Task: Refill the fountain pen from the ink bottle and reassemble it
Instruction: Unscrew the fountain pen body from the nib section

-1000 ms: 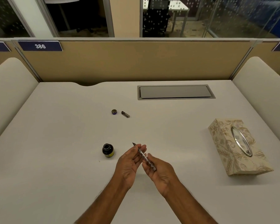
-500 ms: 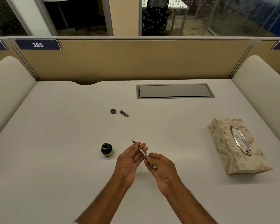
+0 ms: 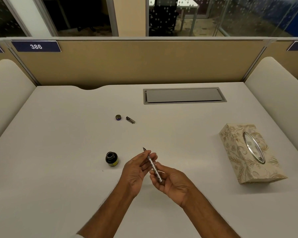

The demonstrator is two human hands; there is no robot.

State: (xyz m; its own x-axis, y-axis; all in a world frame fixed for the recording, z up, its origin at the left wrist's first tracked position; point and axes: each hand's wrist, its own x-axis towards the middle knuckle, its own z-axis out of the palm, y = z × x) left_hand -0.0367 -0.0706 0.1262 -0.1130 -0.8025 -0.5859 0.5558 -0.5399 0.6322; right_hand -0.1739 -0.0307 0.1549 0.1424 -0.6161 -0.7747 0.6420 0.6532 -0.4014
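Fingers [image 3: 143, 156] of the left hand [image 3: 136, 167] pinch the nib end of the slim silver patterned metal fountain pen [image 3: 152, 166]. The right hand [image 3: 172, 181] has its fingers curled round the rear of the barrel. The pen is held clear of the pale grey tabletop [image 3: 58, 152], slanted, with its bare nib pointing away from the person.

Just left of the left hand stands the small round dark glass ink bottle [image 3: 111, 158] with a yellow label, mouth uncovered. Farther back lie its small round bottle lid [image 3: 118, 117] and the short dark pen cap [image 3: 130, 120], close together but apart.

Assessment: the step in hand appears to be work at the barrel joint, with opposed grips suited to twisting. Whether it is being loosened for filling or tightened afterwards cannot be told. If filling remains, the next move calls for parting the barrel and bringing the nib down into the bottle's narrow mouth. If not, the pen cap must be fetched and pushed over the nib.
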